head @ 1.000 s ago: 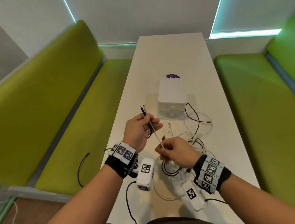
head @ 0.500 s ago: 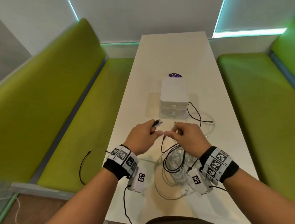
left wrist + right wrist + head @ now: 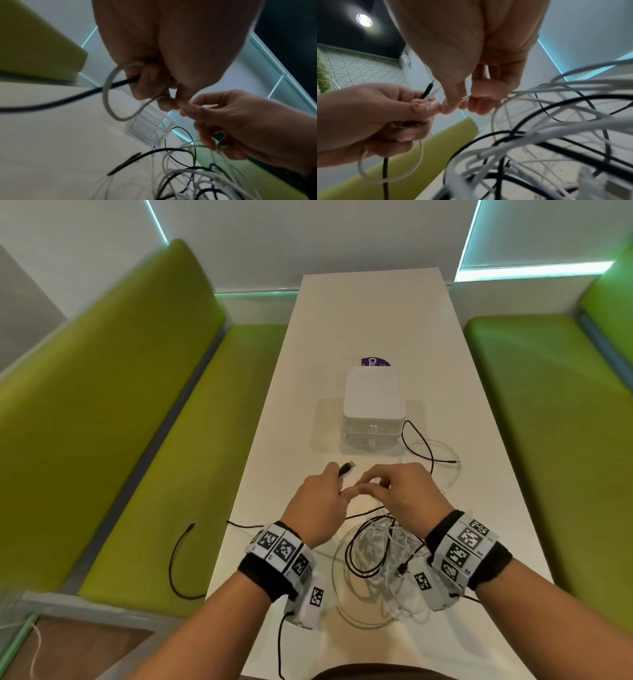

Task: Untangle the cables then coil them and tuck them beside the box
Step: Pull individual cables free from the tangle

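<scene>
Our left hand (image 3: pixel 320 501) is raised over the table (image 3: pixel 370 313), fingers curled round a black cable (image 3: pixel 51 100) & a white cable (image 3: pixel 109 86); right hand (image 3: pixel 404 491) touches it fingertip to fingertip, pinching the white one. Tangle (image 3: pixel 380 563) lies under the wrists, box (image 3: pixel 373 398) just beyond.

Bright, even indoor light; sharp head view, soft and smeared wrist views.

Cyan light strips (image 3: pixel 534 266) glow along the pale wall panels and a round ceiling lamp (image 3: pixel 364 20) flares with a halo in the right wrist view. The white rectangular plastic box (image 3: pixel 373 392) throws a faint, soft shadow on the glossy white bench (image 3: pixel 376 313). The head view bows straight edges outward towards its corners. In both wrist views the nearest tangled white and black cables (image 3: pixel 556 135) are blurred, and the close left hand (image 3: pixel 171 40) fills the frame out of focus.
</scene>
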A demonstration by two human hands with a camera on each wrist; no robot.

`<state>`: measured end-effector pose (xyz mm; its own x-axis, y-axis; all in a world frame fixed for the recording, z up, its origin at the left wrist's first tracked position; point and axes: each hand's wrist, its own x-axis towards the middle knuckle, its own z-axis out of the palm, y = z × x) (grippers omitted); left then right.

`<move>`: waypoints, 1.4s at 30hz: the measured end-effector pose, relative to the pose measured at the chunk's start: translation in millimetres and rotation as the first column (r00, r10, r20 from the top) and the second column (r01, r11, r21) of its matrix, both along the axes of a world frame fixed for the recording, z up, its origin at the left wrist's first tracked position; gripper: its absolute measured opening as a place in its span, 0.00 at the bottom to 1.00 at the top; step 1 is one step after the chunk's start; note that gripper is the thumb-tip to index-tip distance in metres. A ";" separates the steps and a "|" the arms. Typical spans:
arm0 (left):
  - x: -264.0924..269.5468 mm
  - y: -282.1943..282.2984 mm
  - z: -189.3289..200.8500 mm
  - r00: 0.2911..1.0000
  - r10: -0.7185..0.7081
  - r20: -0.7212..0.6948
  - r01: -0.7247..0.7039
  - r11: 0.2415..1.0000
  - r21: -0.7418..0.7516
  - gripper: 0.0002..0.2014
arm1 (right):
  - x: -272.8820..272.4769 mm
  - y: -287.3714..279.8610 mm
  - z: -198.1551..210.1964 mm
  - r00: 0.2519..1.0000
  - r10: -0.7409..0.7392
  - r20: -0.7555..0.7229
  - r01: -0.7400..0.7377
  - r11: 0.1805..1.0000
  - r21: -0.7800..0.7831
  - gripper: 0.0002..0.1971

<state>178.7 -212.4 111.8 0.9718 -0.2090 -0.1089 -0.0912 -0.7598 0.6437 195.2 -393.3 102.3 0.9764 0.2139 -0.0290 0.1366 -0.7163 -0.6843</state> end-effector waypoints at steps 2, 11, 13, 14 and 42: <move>2.0 3.6 1.0 0.999 -0.009 0.037 0.009 1.000 0.007 0.12 | -2.6 -1.2 1.1 0.998 -0.058 0.014 0.059 0.996 -0.068 0.20; 20.3 28.8 4.0 0.992 0.115 0.050 -0.122 0.979 0.161 0.06 | -9.1 -5.9 -8.0 0.992 0.085 0.088 -0.086 0.996 0.009 0.12; 16.9 21.4 4.7 0.996 0.080 0.046 -0.086 0.987 0.139 0.09 | -4.3 -6.1 -6.4 0.993 0.062 0.100 -0.070 0.995 0.073 0.12; 15.0 16.8 7.3 0.997 0.065 0.038 -0.067 0.995 0.073 0.11 | -2.4 -6.3 -4.5 0.994 0.063 0.092 -0.070 0.995 0.073 0.11; 9.6 30.5 -0.4 0.959 0.224 0.177 -0.192 0.965 -0.178 0.07 | 3.4 -10.1 20.5 0.993 0.027 -0.113 -0.035 0.997 -0.067 0.17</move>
<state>188.3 -181.9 111.4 0.9947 0.0009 0.1033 -0.0765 -0.6660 0.7420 198.5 -403.4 122.8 0.9592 0.2378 -0.1532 0.0851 -0.7591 -0.6454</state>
